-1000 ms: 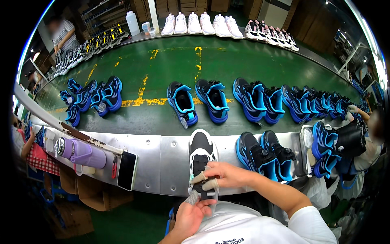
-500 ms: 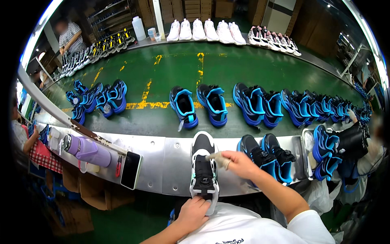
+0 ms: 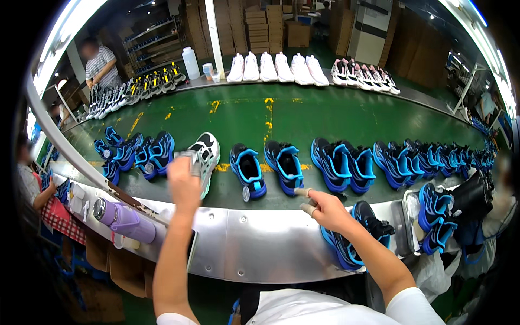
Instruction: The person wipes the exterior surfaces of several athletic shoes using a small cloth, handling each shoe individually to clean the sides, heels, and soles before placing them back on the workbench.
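At the left of centre my left hand [image 3: 184, 183], smeared by motion, grips the heel end of a white, black and mint sneaker [image 3: 208, 153], its toe pointing away over the green surface. My right hand [image 3: 330, 212] holds nothing. Its fingers, some in pale finger cots, are apart and reach toward the heel of a black and blue sneaker [image 3: 286, 169]. Left of that shoe stands its like, another black and blue sneaker [image 3: 247, 172] with a round tag at its heel. Under my right forearm, a pair of black and blue sneakers [image 3: 374, 223] sits on the metal ledge, partly hidden.
A purple bottle [image 3: 127, 221] lies on the metal ledge [image 3: 260, 238], near a phone [image 3: 192, 249] mostly behind my left forearm. More blue sneakers [image 3: 392, 160] line the right side. White sneakers [image 3: 266, 67] stand along the far edge. A person [image 3: 102, 66] works far left.
The white, black and mint sneaker has gone from in front of me to the left on the green surface, with my left hand. My right hand has left it and dropped slightly to the right.
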Tool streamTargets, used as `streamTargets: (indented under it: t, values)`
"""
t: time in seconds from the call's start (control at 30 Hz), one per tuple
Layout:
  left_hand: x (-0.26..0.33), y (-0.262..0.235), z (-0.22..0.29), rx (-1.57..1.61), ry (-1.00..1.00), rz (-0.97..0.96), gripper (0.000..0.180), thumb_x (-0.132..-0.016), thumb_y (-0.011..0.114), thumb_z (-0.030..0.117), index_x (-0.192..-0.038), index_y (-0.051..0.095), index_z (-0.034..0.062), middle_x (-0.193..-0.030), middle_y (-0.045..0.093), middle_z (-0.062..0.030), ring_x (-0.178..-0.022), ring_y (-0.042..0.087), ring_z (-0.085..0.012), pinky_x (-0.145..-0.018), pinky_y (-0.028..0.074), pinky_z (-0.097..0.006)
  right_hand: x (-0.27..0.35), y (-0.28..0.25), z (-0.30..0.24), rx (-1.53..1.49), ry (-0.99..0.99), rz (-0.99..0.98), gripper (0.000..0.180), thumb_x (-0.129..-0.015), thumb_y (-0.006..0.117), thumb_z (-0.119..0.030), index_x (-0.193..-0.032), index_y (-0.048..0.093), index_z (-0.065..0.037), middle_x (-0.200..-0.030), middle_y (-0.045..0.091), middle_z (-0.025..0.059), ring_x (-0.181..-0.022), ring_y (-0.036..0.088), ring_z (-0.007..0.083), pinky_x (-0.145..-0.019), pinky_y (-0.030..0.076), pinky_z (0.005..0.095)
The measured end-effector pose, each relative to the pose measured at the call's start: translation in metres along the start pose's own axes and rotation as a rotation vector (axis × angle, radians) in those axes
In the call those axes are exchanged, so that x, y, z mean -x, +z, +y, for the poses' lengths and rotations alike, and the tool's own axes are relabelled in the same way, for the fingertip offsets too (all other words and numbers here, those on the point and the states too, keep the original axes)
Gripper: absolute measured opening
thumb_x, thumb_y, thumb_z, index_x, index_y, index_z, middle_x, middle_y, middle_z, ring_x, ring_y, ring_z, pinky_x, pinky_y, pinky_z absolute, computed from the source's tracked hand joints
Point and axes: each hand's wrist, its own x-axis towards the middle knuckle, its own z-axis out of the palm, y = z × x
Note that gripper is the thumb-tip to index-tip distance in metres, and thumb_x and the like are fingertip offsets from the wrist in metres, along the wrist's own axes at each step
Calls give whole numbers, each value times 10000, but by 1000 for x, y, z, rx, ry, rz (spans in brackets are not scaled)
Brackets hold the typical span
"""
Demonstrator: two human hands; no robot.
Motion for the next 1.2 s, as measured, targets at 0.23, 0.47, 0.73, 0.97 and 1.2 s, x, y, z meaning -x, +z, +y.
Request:
streamTargets:
  t: [0.23,0.47,0.73,0.97,1.2]
  values:
    - [81,120,43,390,-183,-595,420,-817,687,169,-1185,549,25,-1128,606,-191,-1073,565,-391,-922,449,-441,-77,22,44,488,80,-23,627,-832,693,-315,-1392,435,-197,-939,647,191,-937,621,376,-804,483,457]
    - [71,12,90,701,-245,-849,197,-842,655,211,-965,609,65,-892,618,-173,-855,595,-398,-716,477,-416,-12,11,16,236,-56,-108,255,-883,605,-336,-966,611,-95,-832,658,196,-797,616,420,-684,480,499]
    - [191,-108,122,637,-121,-1158,307,-773,578,86,-1080,594,77,-961,594,-123,-869,607,-324,-727,507,-416,138,36,5,144,-65,-401,300,-875,644,-265,-1114,602,-88,-866,654,168,-800,629,383,-669,500,444]
    - [158,-115,127,458,-308,-578,535,-675,855,260,-1090,628,8,-1042,622,-110,-931,596,-256,-766,506,-338,91,0,-28,325,-339,116,696,-698,798,-160,-1337,521,-170,-1116,573,120,-925,577,297,-794,501,366]
    - [174,-60,147,486,-93,-639,449,-630,644,-63,-1070,632,27,-1076,639,-160,-974,608,-357,-828,508,-406,68,34,12,215,-382,49,460,-707,648,19,-1140,607,-134,-982,624,93,-917,606,327,-770,515,398]
